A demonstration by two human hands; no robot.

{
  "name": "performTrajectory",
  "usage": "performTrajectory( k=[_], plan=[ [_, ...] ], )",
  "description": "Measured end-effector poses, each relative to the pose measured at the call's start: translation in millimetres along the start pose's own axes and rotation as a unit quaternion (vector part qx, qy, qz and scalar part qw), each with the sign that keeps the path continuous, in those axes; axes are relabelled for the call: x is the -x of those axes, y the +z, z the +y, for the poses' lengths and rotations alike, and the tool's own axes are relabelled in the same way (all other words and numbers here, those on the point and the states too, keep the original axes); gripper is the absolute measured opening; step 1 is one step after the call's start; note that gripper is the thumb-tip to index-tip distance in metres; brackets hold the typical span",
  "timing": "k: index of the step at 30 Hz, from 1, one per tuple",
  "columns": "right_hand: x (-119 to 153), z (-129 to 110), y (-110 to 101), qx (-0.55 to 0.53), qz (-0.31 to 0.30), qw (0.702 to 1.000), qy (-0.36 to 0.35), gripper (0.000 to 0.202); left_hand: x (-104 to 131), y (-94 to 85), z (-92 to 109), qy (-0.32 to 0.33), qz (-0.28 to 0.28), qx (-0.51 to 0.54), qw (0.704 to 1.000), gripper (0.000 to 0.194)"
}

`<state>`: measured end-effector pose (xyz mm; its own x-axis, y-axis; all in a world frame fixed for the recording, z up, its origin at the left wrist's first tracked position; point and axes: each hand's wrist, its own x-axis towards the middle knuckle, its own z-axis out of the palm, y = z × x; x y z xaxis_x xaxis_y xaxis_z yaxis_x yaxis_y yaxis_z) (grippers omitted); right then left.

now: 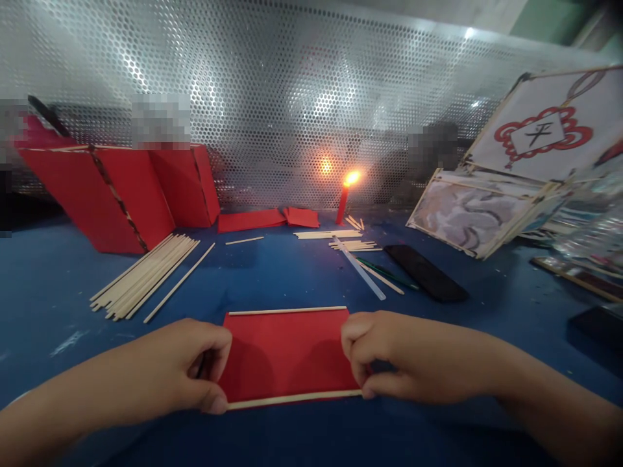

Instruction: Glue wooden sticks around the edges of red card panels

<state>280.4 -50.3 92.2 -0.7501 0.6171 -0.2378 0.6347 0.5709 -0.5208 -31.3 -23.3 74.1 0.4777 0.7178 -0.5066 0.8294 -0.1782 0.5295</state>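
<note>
A red rectangular panel (pixel 287 357) lies near the front of the blue table, with one thin wooden stick (pixel 287 311) along its far edge and another stick (pixel 292 399) along its near edge. My left hand (pixel 202 366) grips the panel's left end, thumb at the near stick's left tip and fingers curled. At the right end, my right hand (pixel 372 357) has its fingers bent over the side, with thumb and fingertips at the near stick's right tip.
A lit red candle (pixel 342 204) stands at the back. Stick bundles (pixel 150 275), red pieces (pixel 253 220), a glue stick (pixel 360 269) and a black phone (pixel 426 272) lie around. Red folded panels (pixel 131 194) stand left, decorated white panels (pixel 472 211) right, before a perforated metal screen (pixel 272 84).
</note>
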Motion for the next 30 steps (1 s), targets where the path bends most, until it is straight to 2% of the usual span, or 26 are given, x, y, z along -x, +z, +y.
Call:
performTrajectory(
  k=[6, 10, 15, 21, 24, 27, 30],
  plan=[
    [-2, -7, 3, 0.029, 0.003, 0.999, -0.012, 0.018, 0, -1.0, 2, -0.002, 0.011, -0.005, 1.000, 0.027],
    [-3, -10, 5, 0.034, -0.001, 0.999, 0.007, 0.019, 0, -0.8, 0, -0.007, 0.010, -0.005, 1.000, 0.027],
    [-6, -8, 3, 0.034, -0.020, 0.999, 0.011, 0.022, 1, 2.3, -3, -0.007, 0.010, -0.017, 1.000, 0.019],
    [-8, -6, 6, 0.034, -0.014, 0.999, 0.022, 0.021, -1, 2.1, 0, -0.018, 0.006, -0.021, 1.000, 0.018],
    [-6, -1, 6, -0.004, -0.014, 1.000, 0.007, 0.020, 0, 1.4, 3, -0.020, 0.001, -0.013, 1.000, 0.018],
    [-1, 9, -1, -0.077, 0.011, 0.996, -0.032, 0.017, 1, 2.3, 0, -0.016, 0.004, -0.007, 1.000, 0.020],
    [3, 21, -11, -0.124, 0.091, 0.988, -0.030, 0.022, 4, 2.5, -6, 0.004, 0.014, -0.008, 1.000, 0.013]
  ],
)
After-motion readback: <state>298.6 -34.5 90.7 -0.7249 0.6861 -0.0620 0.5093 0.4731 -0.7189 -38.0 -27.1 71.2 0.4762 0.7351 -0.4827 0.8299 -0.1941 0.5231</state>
